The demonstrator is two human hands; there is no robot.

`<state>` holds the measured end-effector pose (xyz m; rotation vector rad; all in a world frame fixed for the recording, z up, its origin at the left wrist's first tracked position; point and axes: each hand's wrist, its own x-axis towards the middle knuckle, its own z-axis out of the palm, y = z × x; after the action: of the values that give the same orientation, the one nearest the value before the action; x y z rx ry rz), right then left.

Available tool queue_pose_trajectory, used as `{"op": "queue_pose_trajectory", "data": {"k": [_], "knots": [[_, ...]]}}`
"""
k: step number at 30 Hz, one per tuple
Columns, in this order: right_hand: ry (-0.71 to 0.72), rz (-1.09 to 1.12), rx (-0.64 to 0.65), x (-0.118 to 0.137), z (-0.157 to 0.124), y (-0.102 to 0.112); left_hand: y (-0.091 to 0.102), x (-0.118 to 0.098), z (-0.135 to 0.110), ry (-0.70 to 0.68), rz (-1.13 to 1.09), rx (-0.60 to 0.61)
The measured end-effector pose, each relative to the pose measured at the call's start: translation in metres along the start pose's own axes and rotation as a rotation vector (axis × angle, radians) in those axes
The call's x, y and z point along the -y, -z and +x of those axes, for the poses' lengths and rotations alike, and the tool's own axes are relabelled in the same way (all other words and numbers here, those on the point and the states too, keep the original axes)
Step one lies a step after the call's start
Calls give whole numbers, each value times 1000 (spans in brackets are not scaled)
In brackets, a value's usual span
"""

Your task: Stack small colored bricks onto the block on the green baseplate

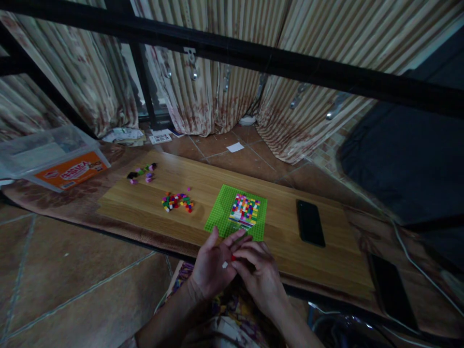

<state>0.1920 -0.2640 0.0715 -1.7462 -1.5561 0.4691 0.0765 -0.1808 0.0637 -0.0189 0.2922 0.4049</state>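
My left hand [213, 268] lies palm up in front of the board's near edge, fingers stretched out. On its palm rests a small white toy brick [224, 265]. Thumb and fingertips of my right hand [259, 273] pinch a small red toy brick [233, 258] just above the left palm. Beyond both hands is a green studded baseplate [221, 208]. A multicoloured block of toy bricks [245, 209] sits on it, right of its middle. Left of the baseplate lies a loose pile of coloured bricks [177, 202], with a single pink brick [189, 189] just behind it.
More dark, green and purple pieces [143, 173] lie at the wooden board's [275, 191] far left. A clear plastic box [54, 159] with an orange label stands beyond. One black phone [310, 223] lies on the board's right, another dark device [393, 290] off its right end.
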Motion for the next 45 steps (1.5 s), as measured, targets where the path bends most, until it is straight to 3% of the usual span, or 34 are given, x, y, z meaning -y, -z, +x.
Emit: {"op": "queue_pose_trajectory", "data": {"k": [12, 25, 29, 32, 34, 39, 45], "knots": [[18, -1, 73, 3, -3, 2, 3, 1, 4, 4, -24, -29], [-82, 65, 88, 3, -5, -3, 8, 3, 5, 4, -46, -8], [-109, 112, -52, -9, 3, 6, 8, -1, 7, -14, -20, -77], [-93, 5, -289, -28, 25, 20, 14, -3, 10, -29, 35, -252], [-46, -103, -374, -42, 45, 28, 19, -3, 12, -34, 62, -355], [63, -323, -374, -65, 80, 28, 25, 0, 11, -2, 66, -407], [92, -420, -346, -68, 86, 20, 27, -5, 9, -7, 70, -391]]}}
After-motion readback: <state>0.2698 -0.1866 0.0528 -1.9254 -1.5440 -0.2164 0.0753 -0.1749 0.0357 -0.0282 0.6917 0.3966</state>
